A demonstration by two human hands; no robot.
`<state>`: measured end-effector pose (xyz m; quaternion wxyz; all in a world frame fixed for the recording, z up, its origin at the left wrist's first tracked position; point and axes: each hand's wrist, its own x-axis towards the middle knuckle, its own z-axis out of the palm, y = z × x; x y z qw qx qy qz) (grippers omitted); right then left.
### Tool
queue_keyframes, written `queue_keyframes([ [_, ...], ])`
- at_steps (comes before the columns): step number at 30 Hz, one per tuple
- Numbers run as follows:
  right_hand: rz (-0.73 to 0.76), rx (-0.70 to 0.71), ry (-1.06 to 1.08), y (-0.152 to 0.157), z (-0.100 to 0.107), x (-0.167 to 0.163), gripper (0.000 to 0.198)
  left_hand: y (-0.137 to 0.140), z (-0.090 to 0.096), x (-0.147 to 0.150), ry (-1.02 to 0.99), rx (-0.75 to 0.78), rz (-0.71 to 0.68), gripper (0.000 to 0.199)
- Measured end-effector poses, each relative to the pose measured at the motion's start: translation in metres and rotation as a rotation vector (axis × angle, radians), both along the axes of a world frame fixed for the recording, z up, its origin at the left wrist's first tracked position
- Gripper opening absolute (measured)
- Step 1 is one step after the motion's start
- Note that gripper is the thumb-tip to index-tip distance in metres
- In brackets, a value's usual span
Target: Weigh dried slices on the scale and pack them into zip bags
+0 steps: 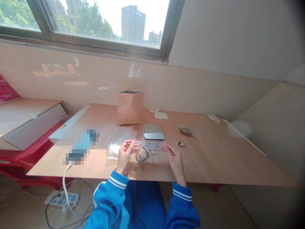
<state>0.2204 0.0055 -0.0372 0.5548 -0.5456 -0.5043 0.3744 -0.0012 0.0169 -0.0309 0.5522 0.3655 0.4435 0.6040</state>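
**Clear bag (153,154) held out flat by its top edge**

The left hand (125,154) pinches one end of the bag's red-lined top edge between thumb and fingers; the right hand (175,157) grips the other end. The bag is stretched between them above the near edge of the counter (214,159) — whether its bottom touches the surface, I cannot tell. Dark-and-pale pieces (142,154) sit inside, nearer the left hand.

Just beyond the bag lies a flat scale (153,131) with a shiny top. A brown pouch (130,108) stands upright behind, its mouth open. Loose clear bags (116,136) lie beside the left hand. Off to the right are a small single piece (181,144) and — farther back — another filled bag (195,133).
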Motion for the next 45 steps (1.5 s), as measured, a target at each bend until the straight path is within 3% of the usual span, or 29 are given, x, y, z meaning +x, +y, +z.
queue_keyframes([
  [8, -0.108, 0.094, -0.08, 0.002, -0.004, -0.008, 0.04, 0.011, -0.015, 0.007, 0.017, 0.033, 0.077, 0.045],
  [16, -0.162, 0.083, -0.013, 0.008, -0.012, -0.014, 0.038, 0.006, -0.02, 0.006, 0.259, 0.112, 0.165, 0.036],
  [24, -0.01, 0.019, 0.312, 0.016, -0.023, -0.019, 0.038, 0.006, -0.017, 0.009, 0.185, 0.106, 0.044, 0.039],
  [30, 0.008, -0.008, 0.288, 0.015, -0.023, -0.021, 0.043, 0.003, -0.017, 0.009, 0.205, 0.119, 0.027, 0.032],
  [41, -0.205, 0.017, 0.23, 0.014, -0.02, -0.016, 0.038, -0.001, -0.012, 0.013, 0.297, 0.141, 0.046, 0.029],
  [45, -0.112, 0.031, 0.237, 0.012, -0.018, -0.014, 0.035, 0.0, -0.018, 0.017, 0.275, 0.131, 0.003, 0.029],
])
